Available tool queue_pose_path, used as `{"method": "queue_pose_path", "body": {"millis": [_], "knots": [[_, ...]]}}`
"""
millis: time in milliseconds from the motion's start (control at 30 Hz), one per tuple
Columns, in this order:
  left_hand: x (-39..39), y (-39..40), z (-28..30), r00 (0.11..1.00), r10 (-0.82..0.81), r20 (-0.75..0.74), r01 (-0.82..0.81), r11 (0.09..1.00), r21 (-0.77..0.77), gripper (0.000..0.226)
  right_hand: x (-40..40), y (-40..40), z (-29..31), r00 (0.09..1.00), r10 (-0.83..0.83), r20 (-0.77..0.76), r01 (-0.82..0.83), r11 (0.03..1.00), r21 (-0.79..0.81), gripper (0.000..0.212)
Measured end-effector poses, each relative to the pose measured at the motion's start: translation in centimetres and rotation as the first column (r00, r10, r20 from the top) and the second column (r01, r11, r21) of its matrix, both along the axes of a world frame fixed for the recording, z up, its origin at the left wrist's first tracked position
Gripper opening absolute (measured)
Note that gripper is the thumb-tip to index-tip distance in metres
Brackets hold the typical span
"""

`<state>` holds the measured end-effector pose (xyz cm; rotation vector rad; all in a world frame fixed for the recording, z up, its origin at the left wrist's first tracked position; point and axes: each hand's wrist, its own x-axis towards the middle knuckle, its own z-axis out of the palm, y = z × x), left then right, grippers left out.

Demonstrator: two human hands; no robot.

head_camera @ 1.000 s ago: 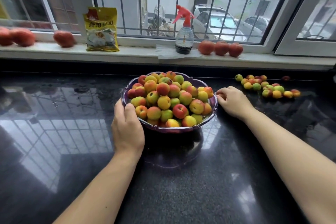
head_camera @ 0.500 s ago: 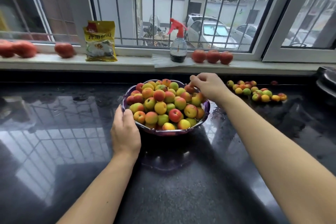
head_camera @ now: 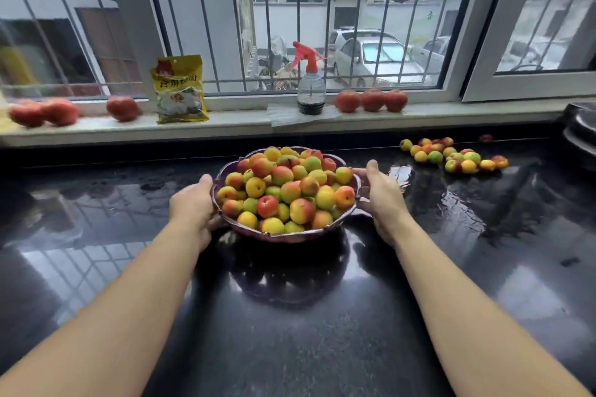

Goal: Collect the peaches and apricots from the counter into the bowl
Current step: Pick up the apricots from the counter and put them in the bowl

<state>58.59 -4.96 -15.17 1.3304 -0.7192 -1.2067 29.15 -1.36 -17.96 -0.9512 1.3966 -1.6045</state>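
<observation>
Fruit could spill from the heaped bowl (head_camera: 283,235) if I jolt it, since my left hand (head_camera: 193,206) grips its rim while my right hand (head_camera: 382,193) rests open-fingered against the opposite side, loose apricots (head_camera: 451,156) lying right of it.

Right hand (head_camera: 382,200) moved from fruit to bowl (head_camera: 283,235) rim.

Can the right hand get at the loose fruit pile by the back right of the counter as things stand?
Probably yes. The right hand is at the bowl rim; the loose fruit pile lies beyond it to the right on bare counter, with nothing between. It would have to leave the bowl first.
</observation>
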Motion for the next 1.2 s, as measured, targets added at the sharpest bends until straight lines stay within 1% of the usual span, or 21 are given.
{"method": "queue_pose_path", "body": {"millis": [100, 200, 267, 333, 400, 467, 533, 600, 633, 667, 700, 733, 767, 800, 867, 933, 967, 1067, 1100, 1133, 1200], "knots": [[-0.1, 0.7, -0.6, 0.996, 0.016, -0.083, -0.012, 0.999, 0.052, 0.038, -0.1, 0.3, 0.3, 0.996, -0.063, -0.065, 0.062, 0.998, -0.008, 0.054], [-1.3, 3.3, -2.7, 0.982, -0.049, -0.180, 0.038, 0.997, -0.062, 0.053, -0.6, 0.1, 0.5, 0.990, -0.104, -0.091, 0.104, 0.995, -0.005, 0.057], [-2.2, 4.4, -3.4, 0.986, -0.068, -0.152, 0.044, 0.987, -0.157, 0.056, -0.7, 0.0, 0.3, 0.991, -0.102, -0.085, 0.103, 0.995, -0.001, 0.057], [-2.9, 4.8, -3.4, 0.993, -0.037, -0.110, 0.016, 0.982, -0.186, 0.059, -0.6, 0.0, 0.2, 0.989, -0.109, -0.100, 0.109, 0.994, -0.003, 0.054], [-3.1, 4.5, -3.3, 0.994, 0.028, -0.105, -0.046, 0.984, -0.173, 0.057, -0.5, 0.0, 0.1, 0.983, -0.133, -0.124, 0.131, 0.991, -0.023, 0.052], [-3.1, 3.4, -2.9, 0.990, 0.058, -0.129, -0.076, 0.986, -0.146, 0.048, -0.5, 0.0, 0.3, 0.971, -0.171, -0.167, 0.169, 0.985, -0.027, 0.051], [-3.4, 2.0, -2.3, 0.981, 0.045, -0.190, -0.070, 0.989, -0.130, 0.042, -0.6, 0.0, 0.4, 0.964, -0.192, -0.186, 0.194, 0.981, -0.005, 0.050], [-3.8, 1.0, -2.2, 0.957, 0.008, -0.289, -0.053, 0.988, -0.147, 0.040, -0.9, 0.0, 0.2, 0.953, -0.216, -0.211, 0.227, 0.973, 0.029, 0.043], [-4.0, 0.8, -2.4, 0.951, -0.021, -0.308, -0.033, 0.985, -0.168, 0.040, -1.2, -0.2, 0.0, 0.926, -0.253, -0.279, 0.274, 0.961, 0.038, 0.036], [-4.2, 0.7, -2.8, 0.953, -0.047, -0.299, -0.014, 0.980, -0.199, 0.040, -1.9, -0.4, -0.2, 0.868, -0.305, -0.392, 0.345, 0.938, 0.036, 0.029], [-4.3, 0.7, -3.2, 0.960, -0.059, -0.274, -0.006, 0.974, -0.228, 0.040, -2.8, -0.7, -0.3, 0.781, -0.352, -0.516, 0.425, 0.905, 0.027, 0.025], [-4.3, 0.7, -3.5, 0.965, -0.064, -0.253, -0.003, 0.967, -0.254, 0.039, -3.9, -1.2, -0.2, 0.691, -0.373, -0.620, 0.489, 0.872, 0.021, 0.027], [-4.3, 0.5, -3.8, 0.968, -0.065, -0.242, -0.005, 0.961, -0.278, 0.038, -5.0, -1.9, 0.0, 0.621, -0.343, -0.705, 0.516, 0.856, 0.039, 0.032], [-4.3, 0.3, -4.0, 0.969, -0.064, -0.238, -0.011, 0.953, -0.302, 0.036, -6.3, -2.7, 0.2, 0.570, -0.267, -0.777, 0.515, 0.853, 0.084, 0.039], [-4.2, -0.1, -4.2, 0.969, -0.056, -0.239, -0.031, 0.939, -0.344, 0.028, -8.6, -4.2, 0.4, 0.435, -0.067, -0.898, 0.503, 0.845, 0.180, 0.046], [-4.2, -0.5, -4.6, 0.974, -0.054, -0.221, -0.031, 0.931, -0.363, 0.021, -10.9, -5.3, 0.3, 0.278, 0.059, -0.959, 0.539, 0.816, 0.207, 0.049], [-4.2, -0.6, -4.9, 0.976, -0.057, -0.212, -0.028, 0.927, -0.375, 0.020, -12.0, -5.9, 0.1, 0.235, 0.091, -0.968, 0.557, 0.803, 0.210, 0.050], [-4.2, -0.8, -5.0, 0.981, -0.059, -0.186, -0.019, 0.920, -0.391, 0.025, -14.1, -6.8, -0.2, 0.203, 0.159, -0.966, 0.582, 0.774, 0.250, 0.053], [-4.2, -0.8, -5.0, 0.983, -0.056, -0.175, -0.018, 0.920, -0.391, 0.027, -14.3, -6.9, -0.3, 0.189, 0.142, -0.972, 0.585, 0.779, 0.227, 0.050], [-4.2, -0.9, -5.0, 0.985, -0.049, -0.165, -0.019, 0.921, -0.389, 0.027, -14.3, -7.0, -0.5, 0.161, 0.076, -0.984, 0.574, 0.804, 0.156, 0.045], [-4.1, -0.9, -5.1, 0.986, -0.032, -0.162, -0.032, 0.926, -0.376, 0.025, -13.9, -6.7, -1.3, 0.086, -0.147, -0.985, 0.516, 0.853, -0.082, 0.030]]}}
